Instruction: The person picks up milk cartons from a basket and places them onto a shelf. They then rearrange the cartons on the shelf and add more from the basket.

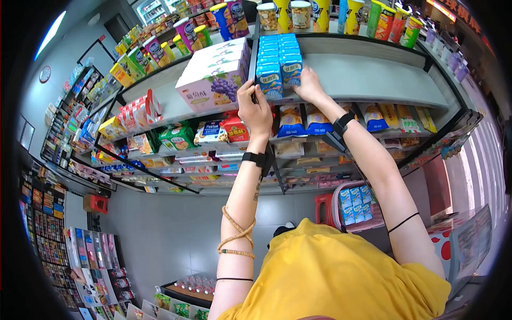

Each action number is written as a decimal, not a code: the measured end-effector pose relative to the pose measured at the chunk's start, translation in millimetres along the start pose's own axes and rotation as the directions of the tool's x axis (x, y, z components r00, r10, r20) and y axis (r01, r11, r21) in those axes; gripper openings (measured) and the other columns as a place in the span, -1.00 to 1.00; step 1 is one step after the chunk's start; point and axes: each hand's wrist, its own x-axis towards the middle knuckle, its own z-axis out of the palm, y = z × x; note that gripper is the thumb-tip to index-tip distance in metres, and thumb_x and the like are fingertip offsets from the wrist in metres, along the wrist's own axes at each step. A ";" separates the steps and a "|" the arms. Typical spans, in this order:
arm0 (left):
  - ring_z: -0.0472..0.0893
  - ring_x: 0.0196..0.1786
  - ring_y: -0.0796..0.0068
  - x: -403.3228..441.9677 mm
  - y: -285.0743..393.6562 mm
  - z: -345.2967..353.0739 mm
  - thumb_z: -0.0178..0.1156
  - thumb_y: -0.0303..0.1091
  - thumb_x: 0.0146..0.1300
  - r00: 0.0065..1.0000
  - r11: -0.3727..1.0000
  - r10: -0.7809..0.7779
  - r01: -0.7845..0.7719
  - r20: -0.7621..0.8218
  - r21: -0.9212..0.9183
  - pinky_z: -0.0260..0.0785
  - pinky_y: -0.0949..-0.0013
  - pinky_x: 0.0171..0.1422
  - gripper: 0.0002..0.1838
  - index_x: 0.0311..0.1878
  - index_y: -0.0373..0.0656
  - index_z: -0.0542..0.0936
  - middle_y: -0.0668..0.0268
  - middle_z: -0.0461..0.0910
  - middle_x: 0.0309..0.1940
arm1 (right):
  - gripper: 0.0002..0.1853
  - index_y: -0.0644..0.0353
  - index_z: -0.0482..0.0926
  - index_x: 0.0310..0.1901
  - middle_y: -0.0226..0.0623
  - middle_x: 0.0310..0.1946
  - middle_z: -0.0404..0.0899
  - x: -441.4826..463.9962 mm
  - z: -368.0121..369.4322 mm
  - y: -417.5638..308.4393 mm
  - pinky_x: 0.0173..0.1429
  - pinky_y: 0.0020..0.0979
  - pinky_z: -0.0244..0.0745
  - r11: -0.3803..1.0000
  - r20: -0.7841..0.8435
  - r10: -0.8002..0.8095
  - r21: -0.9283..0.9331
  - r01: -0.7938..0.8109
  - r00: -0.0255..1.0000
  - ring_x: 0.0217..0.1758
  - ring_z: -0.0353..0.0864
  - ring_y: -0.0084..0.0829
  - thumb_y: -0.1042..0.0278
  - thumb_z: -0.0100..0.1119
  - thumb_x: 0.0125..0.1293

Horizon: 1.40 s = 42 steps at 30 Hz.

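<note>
Two rows of blue drink cartons (269, 79) stand upright on the upper shelf, packed front to back. My left hand (255, 113) is at the front left corner of the left row, its fingers curled; whether anything is between them is hidden. At the other side, my right hand (310, 88) grips the front carton of the right row (291, 72), with fingers at its lower edge and side. Left of my left hand is a block of white and purple grape-printed boxes (216, 77).
Chip cans and nut jars (301, 15) line the top ledge. Bagged bread (320, 121) and snack packs (176, 137) fill the shelves below. A pink basket (368, 221) holding more blue cartons sits on a red stool (323, 209) below to the right.
</note>
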 end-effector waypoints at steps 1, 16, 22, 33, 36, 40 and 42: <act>0.70 -0.01 0.05 0.4 1.0 -0.2 0.24 -0.44 0.48 1.000 1.000 -0.008 0.008 0.004 -0.001 0.55 0.20 0.01 -0.89 -0.12 -0.25 0.52 0.06 0.68 0.03 | -0.34 0.45 0.47 0.14 0.20 0.10 0.56 -0.3 -1.0 -1.1 0.40 -0.03 0.46 1.000 0.008 0.005 -0.001 -0.005 1.000 0.28 0.49 0.18 0.46 0.54 -0.01; 0.68 0.04 0.13 0.4 -0.4 1.1 0.24 -0.46 0.47 0.999 0.999 0.050 -0.050 -0.001 -0.013 0.51 0.23 0.15 -0.89 -0.12 -0.27 0.50 0.04 0.69 0.02 | -0.87 0.25 0.60 -0.14 -0.26 -0.25 0.63 -195.9 -98.3 10.3 -0.17 -0.41 0.55 0.944 0.083 -0.015 0.329 -0.013 0.996 -0.25 0.66 -0.42 0.56 0.25 0.27; 0.68 0.08 0.19 -0.3 -17.0 8.4 0.24 -0.53 0.44 0.983 0.983 0.181 -0.182 -0.018 -0.038 0.48 0.22 0.22 -0.89 -0.09 -0.23 0.49 0.05 0.70 0.00 | -0.90 0.27 0.70 -0.22 -0.34 -0.43 0.69 -502.9 -30.0 211.1 -0.22 -0.44 0.55 0.777 0.477 0.502 0.118 -0.618 0.722 -0.36 0.66 -0.56 0.50 0.31 0.25; 0.69 -0.02 0.33 -4.6 -41.9 7.8 0.28 -0.34 0.47 0.982 0.980 0.191 -0.191 0.002 0.056 0.50 0.35 0.16 -0.74 -0.12 -0.28 0.41 0.06 0.72 -0.05 | -0.72 0.27 0.64 -0.05 -0.22 -0.36 0.75 -702.9 -79.3 268.7 -0.26 -0.38 0.63 0.437 0.318 0.863 -0.079 -0.896 0.393 -0.41 0.74 -0.45 0.47 0.33 0.18; 0.68 -0.04 0.33 -6.2 -32.6 9.8 0.27 -0.30 0.49 0.990 0.989 0.143 -0.143 0.003 0.038 0.49 0.34 0.15 -0.69 -0.11 -0.29 0.36 0.01 0.71 -0.05 | -0.58 0.23 0.60 0.05 -0.12 -0.17 0.73 -699.6 -69.0 281.6 -0.08 -0.28 0.63 0.518 0.226 0.844 -0.104 -0.849 0.487 -0.18 0.75 -0.31 0.42 0.38 0.12; 0.68 -0.07 0.36 -4.2 -46.5 2.2 0.26 -0.29 0.49 0.995 0.992 0.094 -0.097 0.046 0.084 0.52 0.39 0.08 -0.66 -0.09 -0.31 0.31 -0.04 0.69 -0.06 | -0.43 0.23 0.53 0.15 0.03 0.00 0.60 -680.0 -53.1 303.9 0.23 -0.14 0.52 0.478 0.175 0.875 -0.165 -0.863 0.451 0.12 0.60 -0.05 0.36 0.43 0.05; 0.67 -0.15 0.40 -1.9 -48.5 0.2 0.27 -0.30 0.48 0.997 0.995 0.050 -0.055 0.061 0.088 0.55 0.44 -0.07 -0.64 -0.08 -0.32 0.30 -0.03 0.68 -0.06 | -0.31 0.25 0.49 0.24 0.14 0.10 0.52 -678.2 -41.7 316.2 0.38 -0.07 0.43 0.464 0.144 0.886 -0.249 -0.850 0.442 0.24 0.50 0.08 0.31 0.47 0.03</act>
